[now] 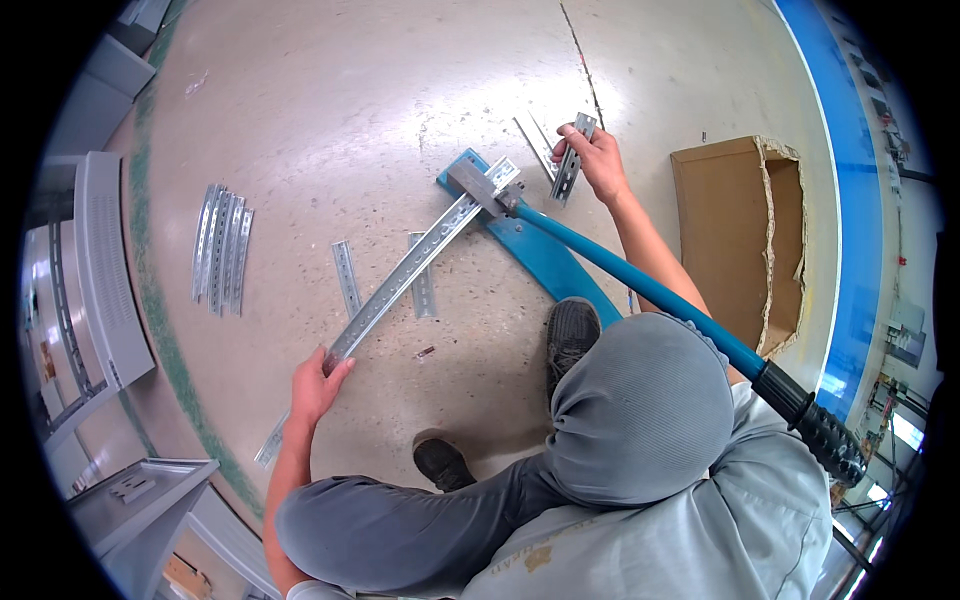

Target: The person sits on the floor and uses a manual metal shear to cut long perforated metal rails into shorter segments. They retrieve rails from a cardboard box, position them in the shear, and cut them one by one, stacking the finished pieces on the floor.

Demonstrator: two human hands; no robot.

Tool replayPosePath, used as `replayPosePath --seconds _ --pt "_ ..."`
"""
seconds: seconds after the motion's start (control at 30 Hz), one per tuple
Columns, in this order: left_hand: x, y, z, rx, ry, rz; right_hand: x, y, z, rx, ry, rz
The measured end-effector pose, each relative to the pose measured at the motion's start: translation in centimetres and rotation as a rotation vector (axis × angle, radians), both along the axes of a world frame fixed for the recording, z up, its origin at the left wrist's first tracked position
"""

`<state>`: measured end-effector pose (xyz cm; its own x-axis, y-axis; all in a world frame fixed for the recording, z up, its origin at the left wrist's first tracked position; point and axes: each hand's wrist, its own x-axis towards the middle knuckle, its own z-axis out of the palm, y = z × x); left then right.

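Left hand [316, 388] is closed, thumb and fingers pinching the near end of a long slotted metal rail [405, 272], which slants away to a lever cutter; the rail's far tip shows beyond the cutter's grey head [468, 184]. Right hand [592, 160] is clamped too, on a short slotted rail piece [567, 175] held tilted just beside that head, with a pale thin strip [536, 146] on the floor behind it. From the head, the cutter's blue base [540, 258] runs back toward the person's dark shoe [572, 340], and its blue lever [630, 277] slopes past the knee to a black ribbed grip [815, 430]. Two more short rail pieces lie on the floor [300, 160] near the long rail: one [345, 275] on its left side, the other [424, 295] partly hidden under it. Another length of rail [271, 442] shows beside the left forearm, partly covered by it. Farther out, toward the floor's left edge, a row of rails [222, 250] lies side by side, short of a green painted line [163, 290] and grey metal cabinets [112, 270]. Near the floor's right edge, an open cardboard box [720, 220] stands before a blue band [815, 130].
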<state>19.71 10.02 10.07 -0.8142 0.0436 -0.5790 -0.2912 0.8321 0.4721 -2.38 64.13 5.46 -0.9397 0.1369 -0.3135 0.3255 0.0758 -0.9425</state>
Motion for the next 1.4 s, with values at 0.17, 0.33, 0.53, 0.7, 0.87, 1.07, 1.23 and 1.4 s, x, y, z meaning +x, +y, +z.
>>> replayPosePath --seconds 0.17,0.33,0.53,0.7,0.87,1.07,1.23,1.4 --pt "-3.0 1.3 -0.9 0.073 -0.028 -0.088 -0.2 3.1 -0.4 0.362 0.083 -0.025" --pt "-3.7 0.7 -0.7 0.097 -0.122 -0.109 -1.5 3.2 4.3 -0.084 0.016 -0.099" --pt "-5.0 3.5 -0.1 0.148 -0.1 -0.103 -1.9 -1.0 2.4 -0.31 -0.112 -0.06" --pt "-5.6 3.8 -0.4 0.121 -0.14 -0.101 -1.9 -2.1 1.1 -0.209 -0.091 0.067" --pt "-5.7 4.4 -0.4 0.109 -0.156 -0.072 -1.5 -2.2 0.5 0.284 0.068 0.104" --pt "-5.4 4.4 -0.7 0.124 -0.132 -0.088 -0.7 -2.0 0.7 0.692 0.053 0.18" --pt "-5.5 4.8 -0.7 0.121 -0.131 -0.083 -0.5 -2.0 -0.6 0.366 -0.051 0.149" --pt "-6.0 5.3 -0.9 0.123 -0.112 -0.111 -0.9 -1.8 -0.9 0.44 0.038 0.168"
